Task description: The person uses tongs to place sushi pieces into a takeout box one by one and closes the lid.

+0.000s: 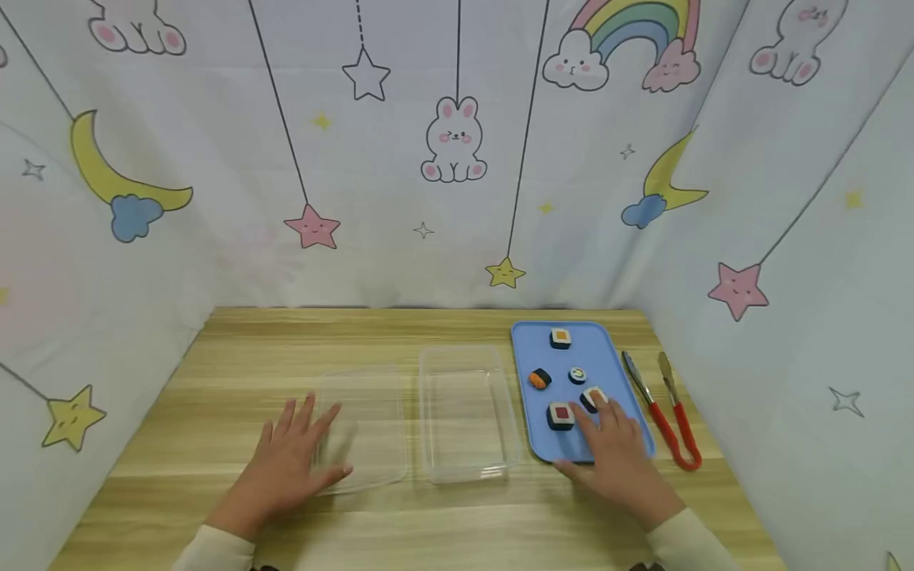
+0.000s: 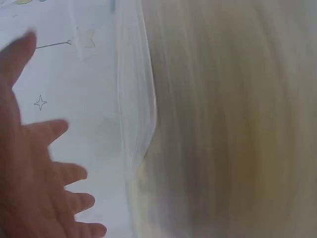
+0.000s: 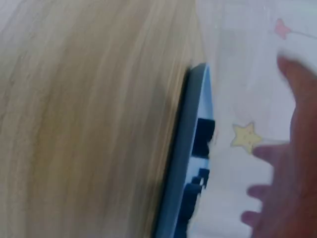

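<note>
With fingers spread, my left hand point(image 1: 286, 468) hovers at the left edge of a clear plastic lid point(image 1: 367, 428); the left wrist view shows nothing in its grasp. Beside the lid stands a clear plastic box point(image 1: 467, 420). My right hand point(image 1: 616, 460), fingers also extended, is over the lower right part of a blue tray point(image 1: 531, 432). On the tray are several toy sushi pieces: a roll with a red centre point(image 1: 560, 415) just left of the fingertips, one with an orange centre point(image 1: 591, 398) at the fingertips, and an orange-topped piece point(image 1: 539, 379) farther left.
Red-handled tongs point(image 1: 674, 432) lie on the wooden table point(image 1: 286, 341) right of the tray. A small smiley roll point(image 1: 577, 375) and a yellow-centred roll point(image 1: 560, 339) sit farther back on the tray. A printed white curtain point(image 1: 385, 182) encloses the table's back and sides.
</note>
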`<state>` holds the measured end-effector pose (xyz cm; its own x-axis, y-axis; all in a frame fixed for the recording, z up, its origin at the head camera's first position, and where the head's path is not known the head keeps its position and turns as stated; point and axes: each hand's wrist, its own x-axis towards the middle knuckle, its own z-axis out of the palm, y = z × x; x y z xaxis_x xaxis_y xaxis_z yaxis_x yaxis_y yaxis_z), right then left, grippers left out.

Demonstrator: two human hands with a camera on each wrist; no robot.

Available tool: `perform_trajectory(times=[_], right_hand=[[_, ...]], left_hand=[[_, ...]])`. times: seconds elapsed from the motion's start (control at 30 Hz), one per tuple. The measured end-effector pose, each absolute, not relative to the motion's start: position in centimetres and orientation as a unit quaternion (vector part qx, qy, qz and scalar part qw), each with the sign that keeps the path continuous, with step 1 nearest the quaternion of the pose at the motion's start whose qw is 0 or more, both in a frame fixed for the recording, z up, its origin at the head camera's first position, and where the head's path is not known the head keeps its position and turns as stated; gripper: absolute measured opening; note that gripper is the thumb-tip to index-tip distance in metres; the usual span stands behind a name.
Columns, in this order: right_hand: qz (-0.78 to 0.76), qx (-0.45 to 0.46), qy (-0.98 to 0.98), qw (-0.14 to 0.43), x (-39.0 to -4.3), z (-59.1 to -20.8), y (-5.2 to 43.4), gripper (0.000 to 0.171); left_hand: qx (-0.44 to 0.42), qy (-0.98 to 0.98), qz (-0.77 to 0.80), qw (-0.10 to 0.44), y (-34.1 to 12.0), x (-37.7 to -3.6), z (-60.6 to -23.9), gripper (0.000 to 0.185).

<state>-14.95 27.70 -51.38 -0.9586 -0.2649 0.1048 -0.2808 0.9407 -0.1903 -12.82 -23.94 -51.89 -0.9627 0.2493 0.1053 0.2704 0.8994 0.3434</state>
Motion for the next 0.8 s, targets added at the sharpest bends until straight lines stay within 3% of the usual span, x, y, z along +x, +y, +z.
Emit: perform_trajectory(times=[0.17,0.27,0.53,0.8], right_hand=[[0.144,0.059,-0.980,0.127,-16.3,-51.8,30.3,0.071],[0.163,0.005,-0.975,0.149,-17.3,-52.1,32.9,0.067],[0.174,-0.111,-0.975,0.086,-19.0,-53.1,37.9,0.085],[0.203,-0.151,-0.966,0.046,-20.0,-53.6,39.2,0.081]], left_hand=[[-0.115,-0.926,-0.357,0.043,-21.2,-13.5,-52.6,0.075],[-0.081,-0.888,-0.452,0.026,-18.6,-14.1,-52.4,0.067],[-0.039,-0.837,-0.545,-0.037,-13.6,-16.3,-52.1,0.061],[-0.029,-0.818,-0.572,-0.052,-11.0,-16.9,-52.6,0.058]])
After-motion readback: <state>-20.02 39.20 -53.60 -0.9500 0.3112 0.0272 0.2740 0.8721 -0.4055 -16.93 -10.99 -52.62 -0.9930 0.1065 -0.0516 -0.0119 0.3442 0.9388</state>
